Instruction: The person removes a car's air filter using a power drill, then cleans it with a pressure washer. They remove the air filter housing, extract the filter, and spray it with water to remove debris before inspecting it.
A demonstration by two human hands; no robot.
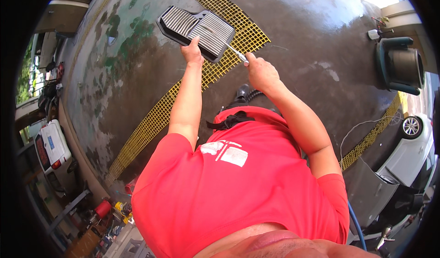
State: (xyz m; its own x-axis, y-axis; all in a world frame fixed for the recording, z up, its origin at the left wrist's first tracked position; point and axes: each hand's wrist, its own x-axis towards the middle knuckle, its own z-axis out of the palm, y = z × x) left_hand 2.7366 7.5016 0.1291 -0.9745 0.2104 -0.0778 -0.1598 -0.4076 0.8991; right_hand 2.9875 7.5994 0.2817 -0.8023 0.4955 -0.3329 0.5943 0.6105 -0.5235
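Note:
A pleated air filter with a dark frame is held out in front of me, its grey-white pleats facing up. My left hand grips its near edge, with the thumb on top. In my right hand is a silver air blow gun, the fingers wrapped round its body. Its thin nozzle points up and left at the filter's right side; whether the tip touches the pleats I cannot tell. A brownish mark shows on the pleats near the middle.
Yellow floor grating crosses the wet, stained concrete floor beneath the filter. To the right stand a dark green bin and a silver car. A white vehicle is at left. A blue hose runs beside me at lower right.

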